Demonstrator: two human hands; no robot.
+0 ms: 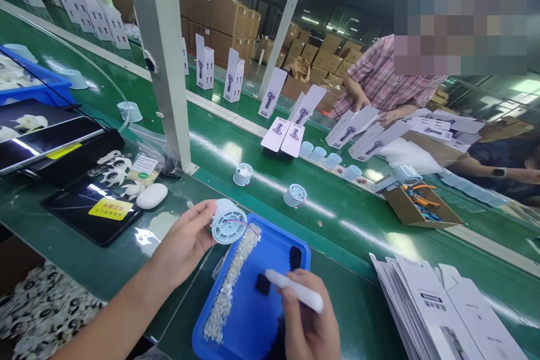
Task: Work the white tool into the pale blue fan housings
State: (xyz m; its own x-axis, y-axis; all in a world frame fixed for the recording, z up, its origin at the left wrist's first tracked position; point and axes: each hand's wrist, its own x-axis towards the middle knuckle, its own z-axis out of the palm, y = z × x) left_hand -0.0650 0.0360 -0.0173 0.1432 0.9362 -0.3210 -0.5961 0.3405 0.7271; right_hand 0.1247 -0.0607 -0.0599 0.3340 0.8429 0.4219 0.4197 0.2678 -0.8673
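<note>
We work over the blue tray (253, 320) at lower centre of the frame. We should keep the round fan housing (228, 221) steady, open face toward us, and bring the tip in gently. Our left hand (185, 242) grasps the housing just above the tray's upper left corner; our right hand (310, 326) is clenched around the white pen tool (294, 290), lower right of it.
</note>
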